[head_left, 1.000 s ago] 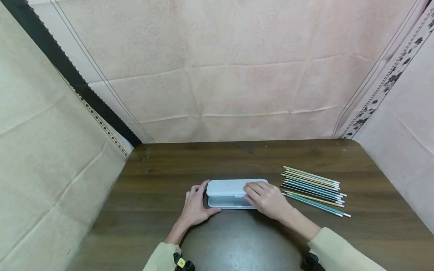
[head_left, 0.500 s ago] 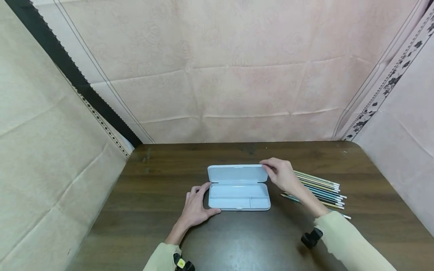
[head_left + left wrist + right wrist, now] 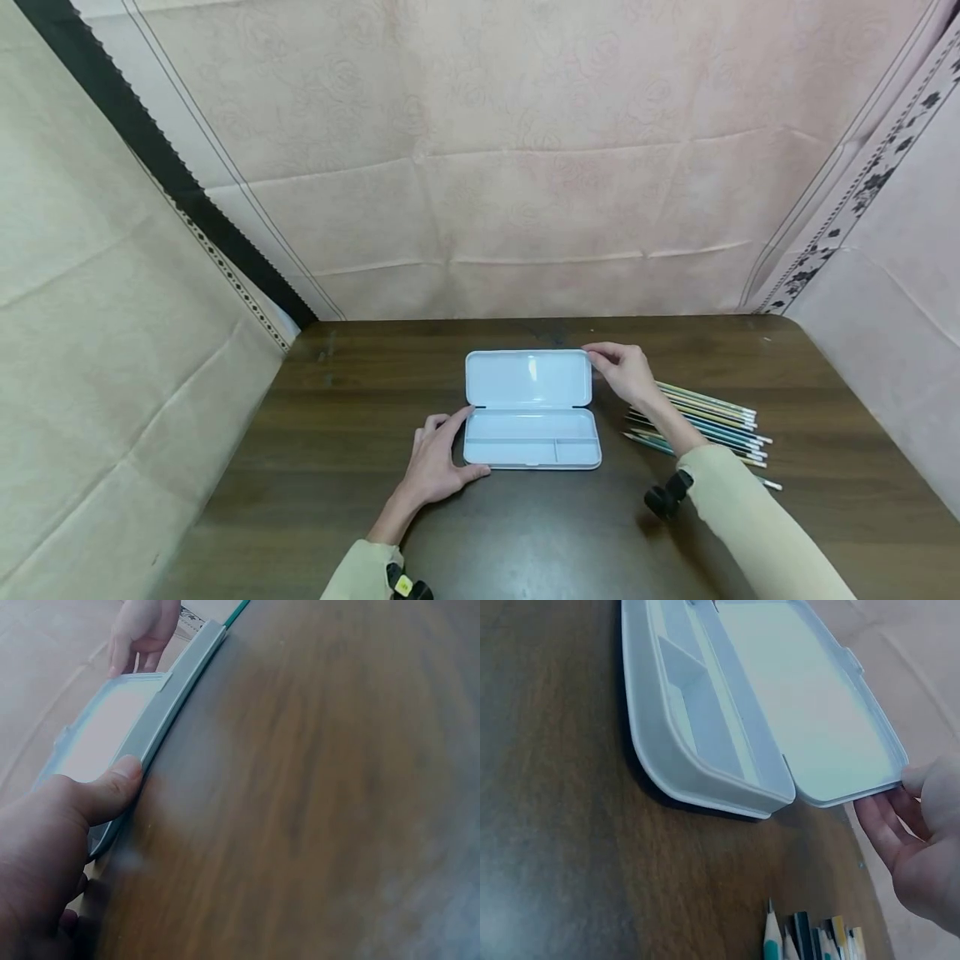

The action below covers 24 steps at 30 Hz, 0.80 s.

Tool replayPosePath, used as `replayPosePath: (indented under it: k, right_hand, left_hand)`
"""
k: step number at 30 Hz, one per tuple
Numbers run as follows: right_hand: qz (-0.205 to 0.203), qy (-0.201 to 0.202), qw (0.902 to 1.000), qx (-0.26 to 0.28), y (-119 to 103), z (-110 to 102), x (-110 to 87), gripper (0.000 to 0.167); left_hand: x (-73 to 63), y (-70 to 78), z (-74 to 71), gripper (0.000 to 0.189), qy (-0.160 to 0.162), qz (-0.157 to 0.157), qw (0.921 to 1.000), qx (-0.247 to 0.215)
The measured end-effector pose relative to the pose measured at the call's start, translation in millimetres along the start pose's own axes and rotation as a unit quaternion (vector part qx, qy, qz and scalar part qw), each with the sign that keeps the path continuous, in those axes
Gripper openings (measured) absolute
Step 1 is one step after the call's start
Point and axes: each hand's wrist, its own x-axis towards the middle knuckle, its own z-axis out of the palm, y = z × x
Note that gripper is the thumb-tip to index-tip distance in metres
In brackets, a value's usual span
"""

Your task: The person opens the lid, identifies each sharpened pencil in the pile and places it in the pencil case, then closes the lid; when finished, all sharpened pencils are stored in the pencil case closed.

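The pencil case (image 3: 531,408) lies open on the counter (image 3: 315,467); left hand (image 3: 435,458) steadies its base, fingers relaxed, right hand (image 3: 626,372) pinches the lid corner. Pencils (image 3: 705,417) probably go in next.

Pencils (image 3: 701,421) partly behind right forearm; L-wrist view blurred, case (image 3: 142,727) cut off.

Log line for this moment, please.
pencil case open, empty | left hand steadies base | right hand holds lid corner | pencils right
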Motion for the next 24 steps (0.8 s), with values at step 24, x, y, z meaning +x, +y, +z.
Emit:
replayPosePath:
  k: [24]
  right_hand:
    - [0.049,-0.016,0.9948,0.088,6.2,-7.4,-7.7,0.036]
  left_hand:
    - [0.6,0.7,-1.3,0.09,-0.013,-0.007,0.9999,0.0]
